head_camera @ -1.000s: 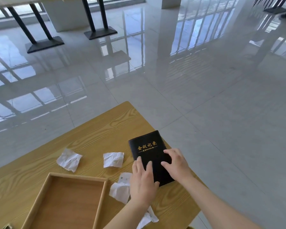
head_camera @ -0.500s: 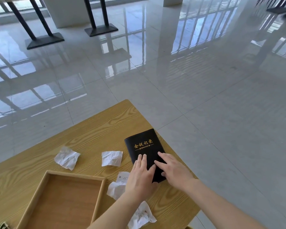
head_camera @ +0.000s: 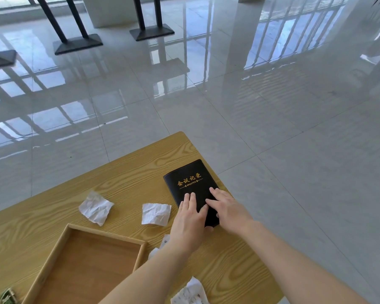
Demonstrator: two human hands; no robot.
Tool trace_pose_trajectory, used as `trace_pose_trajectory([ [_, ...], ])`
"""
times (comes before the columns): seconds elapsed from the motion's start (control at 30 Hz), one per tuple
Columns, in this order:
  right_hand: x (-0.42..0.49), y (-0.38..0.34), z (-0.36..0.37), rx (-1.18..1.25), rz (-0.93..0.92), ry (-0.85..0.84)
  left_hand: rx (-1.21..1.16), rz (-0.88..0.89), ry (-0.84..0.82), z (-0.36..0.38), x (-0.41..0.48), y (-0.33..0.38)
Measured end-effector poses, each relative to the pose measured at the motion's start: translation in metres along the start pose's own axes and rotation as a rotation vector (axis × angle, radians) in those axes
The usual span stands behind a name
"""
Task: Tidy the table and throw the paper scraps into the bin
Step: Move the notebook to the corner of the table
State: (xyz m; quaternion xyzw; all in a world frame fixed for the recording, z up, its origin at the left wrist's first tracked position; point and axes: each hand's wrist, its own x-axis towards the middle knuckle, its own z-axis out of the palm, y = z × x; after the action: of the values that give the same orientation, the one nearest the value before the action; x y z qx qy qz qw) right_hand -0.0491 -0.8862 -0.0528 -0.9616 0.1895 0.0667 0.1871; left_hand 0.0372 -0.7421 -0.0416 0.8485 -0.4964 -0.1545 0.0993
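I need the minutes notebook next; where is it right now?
Head view: the notebook lies at the table's far right corner, right of a paper scrap, with the left hand and right hand flat on its near half.

Gold "会议记录" and "MINUTES" on black notebook [head_camera: 190, 185] cover

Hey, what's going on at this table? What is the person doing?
A person is tidying a wooden table. The left hand and the right hand both lie flat, fingers straight, on a black notebook near the table's right edge. Crumpled paper scraps lie loose on the table around a wooden tray. Neither hand holds a scrap, and no bin is in view.
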Motion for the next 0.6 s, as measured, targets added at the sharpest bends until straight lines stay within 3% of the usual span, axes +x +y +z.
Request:
trace_pose_trajectory([
  [0.6,0.081,0.000,-0.022,0.018,-0.014,-0.037,-0.033,-0.054,0.061,-0.012,0.058,-0.041],
])
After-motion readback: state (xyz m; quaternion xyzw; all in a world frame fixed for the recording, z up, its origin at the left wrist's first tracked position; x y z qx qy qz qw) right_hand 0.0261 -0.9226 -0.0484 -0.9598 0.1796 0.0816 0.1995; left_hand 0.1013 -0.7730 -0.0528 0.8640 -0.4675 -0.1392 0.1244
